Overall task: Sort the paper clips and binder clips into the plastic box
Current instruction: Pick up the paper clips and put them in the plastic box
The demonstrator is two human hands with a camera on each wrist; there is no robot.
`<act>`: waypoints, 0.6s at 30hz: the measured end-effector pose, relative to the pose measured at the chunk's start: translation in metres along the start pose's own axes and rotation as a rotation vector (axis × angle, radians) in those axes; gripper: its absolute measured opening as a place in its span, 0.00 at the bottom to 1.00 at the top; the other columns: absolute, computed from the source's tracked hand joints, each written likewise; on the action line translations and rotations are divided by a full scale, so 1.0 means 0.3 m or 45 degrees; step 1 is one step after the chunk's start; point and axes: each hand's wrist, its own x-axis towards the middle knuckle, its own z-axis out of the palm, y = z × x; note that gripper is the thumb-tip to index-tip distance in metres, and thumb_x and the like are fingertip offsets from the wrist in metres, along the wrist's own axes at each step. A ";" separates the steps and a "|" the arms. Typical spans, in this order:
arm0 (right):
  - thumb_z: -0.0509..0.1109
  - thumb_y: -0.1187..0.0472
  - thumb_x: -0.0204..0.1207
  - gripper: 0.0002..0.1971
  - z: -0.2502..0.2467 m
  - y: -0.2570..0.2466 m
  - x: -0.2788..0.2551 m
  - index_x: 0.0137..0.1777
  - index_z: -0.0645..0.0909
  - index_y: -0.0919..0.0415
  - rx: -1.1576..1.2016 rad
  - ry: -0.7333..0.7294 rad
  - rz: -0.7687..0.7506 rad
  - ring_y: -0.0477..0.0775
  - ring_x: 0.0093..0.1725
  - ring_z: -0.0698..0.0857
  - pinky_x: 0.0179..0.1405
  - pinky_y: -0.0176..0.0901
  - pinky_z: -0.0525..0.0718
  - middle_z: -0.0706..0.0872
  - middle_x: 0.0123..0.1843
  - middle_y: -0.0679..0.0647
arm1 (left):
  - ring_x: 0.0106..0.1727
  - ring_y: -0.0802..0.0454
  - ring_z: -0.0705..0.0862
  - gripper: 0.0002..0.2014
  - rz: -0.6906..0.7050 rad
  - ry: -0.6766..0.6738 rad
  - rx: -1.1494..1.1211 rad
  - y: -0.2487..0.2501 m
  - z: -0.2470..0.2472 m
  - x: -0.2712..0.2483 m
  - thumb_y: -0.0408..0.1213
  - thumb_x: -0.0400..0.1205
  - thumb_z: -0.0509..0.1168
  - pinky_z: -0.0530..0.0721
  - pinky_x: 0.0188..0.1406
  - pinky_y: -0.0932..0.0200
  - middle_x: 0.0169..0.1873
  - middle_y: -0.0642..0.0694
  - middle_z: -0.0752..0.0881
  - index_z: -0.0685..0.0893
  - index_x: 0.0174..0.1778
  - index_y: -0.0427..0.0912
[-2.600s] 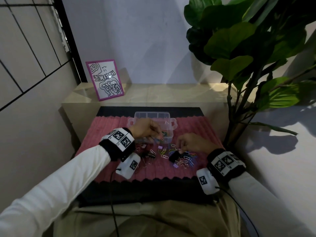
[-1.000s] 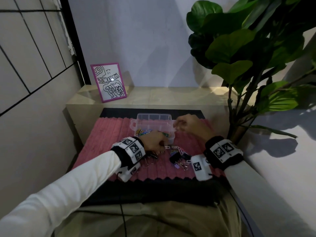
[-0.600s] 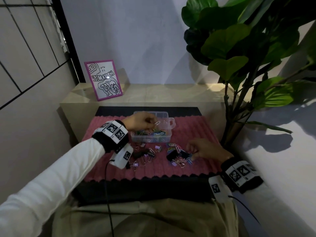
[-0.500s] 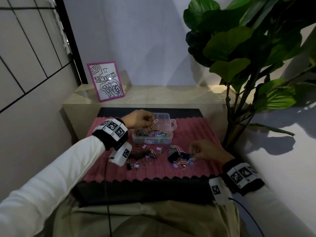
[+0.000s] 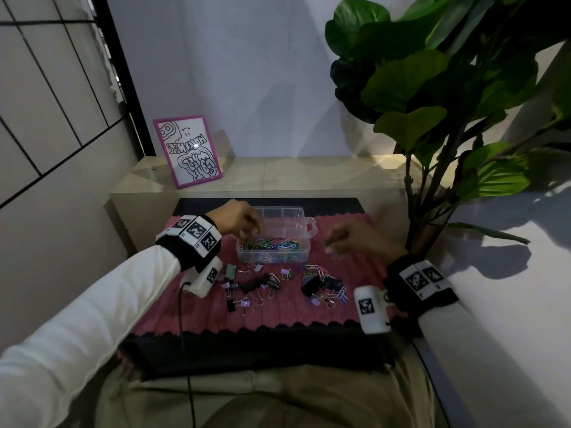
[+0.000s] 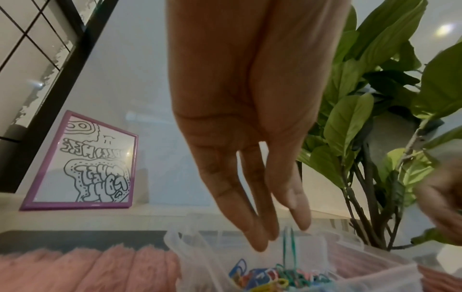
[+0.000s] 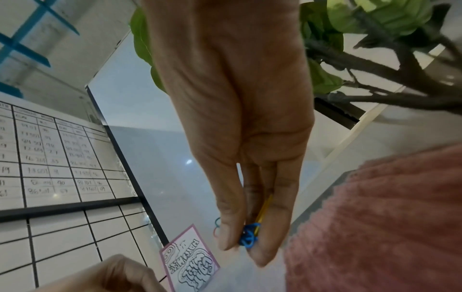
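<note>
A grey wall is standing behind both hands, and a big leafy plant [image 5: 432,88] is growing past the right hand. A pink fuzzy mat [image 5: 197,313] is lying under the hands. The clear plastic box [image 5: 304,239] is sitting between the hands, nearer the left one.

The left hand [image 5: 238,219] is hanging over the box with its fingers [image 6: 250,213] straight and holding nothing; a green paper clip [image 6: 288,247] is falling just under them. The right hand [image 5: 355,239] is lifted beside the box, pinching a few paper clips [image 7: 250,235], blue and yellow.

I think the job is about half done. Lots of colored paper clips are already filling the near part of the box. Black and purple binder clips [image 5: 256,284] and some loose paper clips are still lying on the mat, near the wrists.

A pink-framed picture [image 5: 187,151] is leaning beyond the left hand. Its bubble letters look flipped, so I cannot read them.
</note>
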 end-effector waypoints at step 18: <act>0.68 0.75 0.71 0.06 0.037 -0.071 0.079 0.45 0.86 0.69 -0.325 0.304 -0.192 0.48 0.41 0.84 0.36 0.16 0.75 0.90 0.47 0.63 | 0.48 0.44 0.85 0.15 0.235 -0.173 0.190 0.251 0.244 0.026 0.23 0.79 0.56 0.82 0.47 0.61 0.53 0.37 0.86 0.79 0.61 0.31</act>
